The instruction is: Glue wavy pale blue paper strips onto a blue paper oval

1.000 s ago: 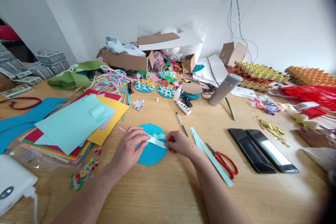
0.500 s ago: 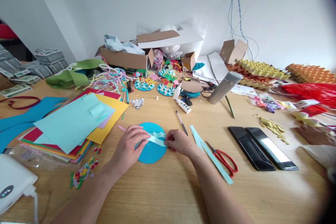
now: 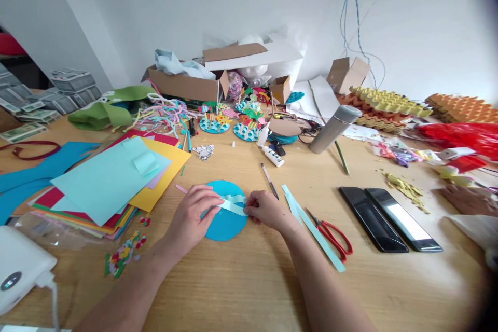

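A blue paper disc [image 3: 225,227] lies flat on the table, with a wavy light-blue strip [image 3: 234,199] across its upper part. Just below that runs a second pale strip [image 3: 232,207], pinched at its left end by my left hand [image 3: 197,211] and at its right end by my right hand [image 3: 264,210]. Both hands rest at the disc's edges, fingers closed. To the right are loose light-blue strips [image 3: 319,238], red-handled scissors [image 3: 334,236] and a pen [image 3: 270,180].
Coloured paper sheets [image 3: 105,176] are stacked at left, near a white device [image 3: 23,270]. Behind are glue bottles [image 3: 273,156], a metal flask [image 3: 335,128] and finished paper discs [image 3: 213,124]. Two phones [image 3: 373,220] lie at right; another person's hand [image 3: 467,198] is at the far right.
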`<state>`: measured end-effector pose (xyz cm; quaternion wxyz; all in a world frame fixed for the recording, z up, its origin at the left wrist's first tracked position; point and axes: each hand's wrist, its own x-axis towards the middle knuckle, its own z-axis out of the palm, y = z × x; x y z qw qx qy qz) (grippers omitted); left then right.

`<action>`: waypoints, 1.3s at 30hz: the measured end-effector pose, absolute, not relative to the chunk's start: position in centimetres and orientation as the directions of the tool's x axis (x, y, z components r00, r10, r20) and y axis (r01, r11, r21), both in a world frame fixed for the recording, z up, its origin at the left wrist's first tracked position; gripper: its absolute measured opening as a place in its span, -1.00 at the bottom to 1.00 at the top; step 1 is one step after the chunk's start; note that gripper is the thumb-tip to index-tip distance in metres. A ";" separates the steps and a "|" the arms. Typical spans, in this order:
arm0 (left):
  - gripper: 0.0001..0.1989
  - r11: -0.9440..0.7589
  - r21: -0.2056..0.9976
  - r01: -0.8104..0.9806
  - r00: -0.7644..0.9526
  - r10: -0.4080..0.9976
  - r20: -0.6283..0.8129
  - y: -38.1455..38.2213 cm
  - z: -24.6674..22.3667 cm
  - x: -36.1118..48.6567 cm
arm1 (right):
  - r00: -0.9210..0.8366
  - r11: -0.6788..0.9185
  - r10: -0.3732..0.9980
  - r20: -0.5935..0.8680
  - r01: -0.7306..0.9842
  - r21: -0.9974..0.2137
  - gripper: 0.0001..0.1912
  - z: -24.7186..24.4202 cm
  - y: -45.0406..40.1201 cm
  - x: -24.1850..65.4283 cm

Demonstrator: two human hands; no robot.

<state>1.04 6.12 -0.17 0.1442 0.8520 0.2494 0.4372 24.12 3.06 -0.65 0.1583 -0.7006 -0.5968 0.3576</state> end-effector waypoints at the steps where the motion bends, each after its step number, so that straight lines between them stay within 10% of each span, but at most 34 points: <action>1: -0.84 -0.834 0.463 0.300 0.494 0.551 0.673 6.1 -0.2 1.0 | 0.031 -0.238 0.949 -0.313 0.722 -0.650 -0.92 -0.6 3.1 24.1; 39: -0.85 -0.834 0.459 0.305 0.499 0.550 0.669 6.2 -0.1 1.0 | 0.048 -0.296 0.922 -0.383 0.725 -0.622 -0.89 -0.1 3.1 24.1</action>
